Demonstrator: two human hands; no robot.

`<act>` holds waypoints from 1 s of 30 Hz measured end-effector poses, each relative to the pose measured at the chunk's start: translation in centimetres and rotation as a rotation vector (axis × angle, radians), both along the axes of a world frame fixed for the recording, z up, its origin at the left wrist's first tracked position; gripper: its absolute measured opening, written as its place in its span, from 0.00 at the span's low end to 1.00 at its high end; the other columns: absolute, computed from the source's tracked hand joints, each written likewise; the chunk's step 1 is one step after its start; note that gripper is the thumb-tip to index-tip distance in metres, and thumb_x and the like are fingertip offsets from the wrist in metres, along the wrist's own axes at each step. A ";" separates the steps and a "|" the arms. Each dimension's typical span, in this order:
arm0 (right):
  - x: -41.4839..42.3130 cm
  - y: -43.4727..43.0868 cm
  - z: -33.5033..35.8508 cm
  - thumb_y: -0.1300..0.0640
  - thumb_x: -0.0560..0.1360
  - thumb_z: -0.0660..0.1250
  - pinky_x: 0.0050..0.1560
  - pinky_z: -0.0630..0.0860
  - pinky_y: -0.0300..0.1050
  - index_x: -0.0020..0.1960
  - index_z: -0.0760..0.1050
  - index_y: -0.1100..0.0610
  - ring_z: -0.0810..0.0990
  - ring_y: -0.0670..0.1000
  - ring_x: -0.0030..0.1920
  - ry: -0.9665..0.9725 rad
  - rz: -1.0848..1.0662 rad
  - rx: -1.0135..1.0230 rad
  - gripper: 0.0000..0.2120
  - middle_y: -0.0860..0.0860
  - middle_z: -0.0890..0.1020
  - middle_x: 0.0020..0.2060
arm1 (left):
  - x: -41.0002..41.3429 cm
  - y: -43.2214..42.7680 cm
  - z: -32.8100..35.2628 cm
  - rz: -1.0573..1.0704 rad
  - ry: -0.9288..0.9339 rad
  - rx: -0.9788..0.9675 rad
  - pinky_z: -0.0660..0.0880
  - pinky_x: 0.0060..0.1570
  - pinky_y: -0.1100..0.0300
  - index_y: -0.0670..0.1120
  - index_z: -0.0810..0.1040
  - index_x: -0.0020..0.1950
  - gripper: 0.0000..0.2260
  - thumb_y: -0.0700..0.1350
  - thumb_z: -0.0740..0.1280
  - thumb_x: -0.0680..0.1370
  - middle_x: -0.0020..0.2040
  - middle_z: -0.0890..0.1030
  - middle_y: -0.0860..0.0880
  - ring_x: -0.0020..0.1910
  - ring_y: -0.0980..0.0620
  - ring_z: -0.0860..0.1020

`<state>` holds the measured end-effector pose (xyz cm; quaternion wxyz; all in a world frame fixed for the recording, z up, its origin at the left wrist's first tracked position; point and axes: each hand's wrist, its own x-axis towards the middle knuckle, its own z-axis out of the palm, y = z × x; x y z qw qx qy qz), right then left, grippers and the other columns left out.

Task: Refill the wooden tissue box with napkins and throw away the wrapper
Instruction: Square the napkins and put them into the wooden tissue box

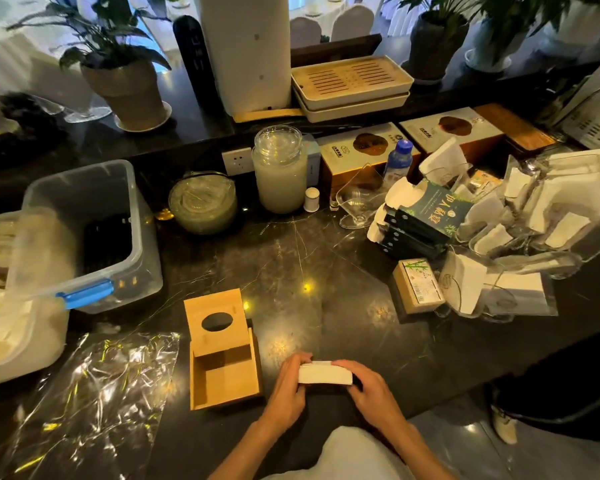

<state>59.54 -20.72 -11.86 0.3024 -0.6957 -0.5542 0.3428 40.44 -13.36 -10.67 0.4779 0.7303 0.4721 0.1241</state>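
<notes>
The wooden tissue box (pixel 227 393) stands open and empty near the counter's front edge, its lid (pixel 216 322) with an oval hole tipped up at the back. Just right of the box, both hands hold a white stack of napkins (pixel 324 374) low over the counter. My left hand (pixel 288 386) grips the stack's left end and my right hand (pixel 368 386) grips its right end. A clear plastic wrapper (pixel 94 393) lies crumpled flat on the counter, left of the box.
A clear bin with a blue latch (pixel 84 237) sits at the left. A glass jar (pixel 280 171) and a lidded bowl (pixel 203 202) stand behind. Napkin holders and packets (pixel 499 237) crowd the right. A small wrapped pack (pixel 418 285) lies there too.
</notes>
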 end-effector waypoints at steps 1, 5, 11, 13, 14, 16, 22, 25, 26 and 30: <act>0.2 0.1 0.3 0.67 0.75 0.67 0.68 0.72 0.40 0.62 0.74 0.43 0.77 0.46 0.65 0.014 -0.006 -0.012 0.23 0.43 0.79 0.61 | -0.2 0.0 0.1 0.007 -0.002 -0.002 0.65 0.70 0.59 0.49 0.69 0.64 0.19 0.32 0.63 0.77 0.65 0.71 0.50 0.67 0.55 0.68; 0.4 -0.2 0.5 0.67 0.76 0.67 0.74 0.65 0.44 0.71 0.68 0.48 0.68 0.44 0.72 -0.030 0.079 0.006 0.28 0.46 0.71 0.71 | -0.4 -0.2 0.1 -0.035 0.028 0.034 0.64 0.72 0.59 0.49 0.67 0.67 0.22 0.32 0.63 0.76 0.68 0.70 0.49 0.69 0.54 0.67; 0.0 0.8 1.7 0.60 0.74 0.69 0.77 0.57 0.45 0.75 0.62 0.47 0.67 0.46 0.73 -0.350 0.295 0.071 0.33 0.45 0.71 0.71 | 0.0 0.0 0.6 -0.042 0.102 0.053 0.67 0.69 0.50 0.46 0.68 0.66 0.23 0.30 0.63 0.74 0.67 0.71 0.46 0.68 0.48 0.69; -0.5 1.7 2.3 0.58 0.68 0.73 0.73 0.66 0.53 0.74 0.67 0.53 0.72 0.49 0.70 -0.580 0.391 0.123 0.36 0.48 0.76 0.68 | 0.0 0.2 0.7 -0.060 0.111 0.064 0.67 0.68 0.46 0.45 0.68 0.65 0.22 0.30 0.62 0.73 0.67 0.71 0.46 0.69 0.47 0.68; -0.9 2.2 2.5 0.57 0.65 0.75 0.70 0.71 0.55 0.71 0.71 0.54 0.77 0.50 0.66 -0.659 0.414 0.134 0.35 0.48 0.80 0.64 | 0.0 0.2 0.8 -0.068 0.121 0.064 0.67 0.68 0.46 0.45 0.67 0.65 0.23 0.30 0.63 0.73 0.67 0.70 0.46 0.69 0.47 0.68; -2.4 2.7 2.9 0.56 0.62 0.76 0.64 0.76 0.53 0.68 0.75 0.54 0.82 0.51 0.58 -0.747 0.432 0.117 0.34 0.48 0.83 0.56 | 0.2 0.2 1.1 -0.067 0.126 0.062 0.68 0.68 0.48 0.45 0.66 0.67 0.25 0.30 0.63 0.73 0.67 0.70 0.46 0.68 0.49 0.68; -3.0 6.1 4.1 0.55 0.77 0.66 0.58 0.75 0.50 0.69 0.71 0.52 0.79 0.55 0.61 -0.486 0.326 -0.199 0.21 0.53 0.81 0.60 | -1.0 0.2 4.6 0.124 0.152 0.190 0.66 0.71 0.59 0.45 0.63 0.73 0.32 0.30 0.67 0.71 0.69 0.69 0.46 0.69 0.51 0.68; -0.3 6.3 4.2 0.59 0.75 0.70 0.49 0.80 0.43 0.59 0.79 0.52 0.84 0.50 0.52 0.398 -0.143 -0.265 0.12 0.57 0.84 0.57 | -5.1 1.1 7.0 0.392 0.109 0.472 0.72 0.57 0.63 0.48 0.74 0.61 0.23 0.30 0.70 0.70 0.56 0.79 0.49 0.56 0.52 0.77; 0.4 6.1 3.6 0.60 0.76 0.69 0.48 0.81 0.46 0.58 0.78 0.53 0.85 0.51 0.51 0.678 -0.301 -0.293 0.11 0.59 0.84 0.56 | -6.9 1.4 7.4 0.506 0.110 0.500 0.73 0.56 0.61 0.47 0.74 0.59 0.20 0.30 0.69 0.71 0.55 0.79 0.49 0.55 0.51 0.77; 1.8 5.2 0.5 0.57 0.82 0.58 0.65 0.74 0.59 0.72 0.68 0.56 0.84 0.55 0.56 1.416 -0.672 -0.283 0.18 0.57 0.84 0.57 | -12.7 2.7 6.9 0.792 0.168 0.093 0.68 0.68 0.45 0.45 0.65 0.73 0.21 0.41 0.63 0.80 0.70 0.70 0.44 0.70 0.45 0.68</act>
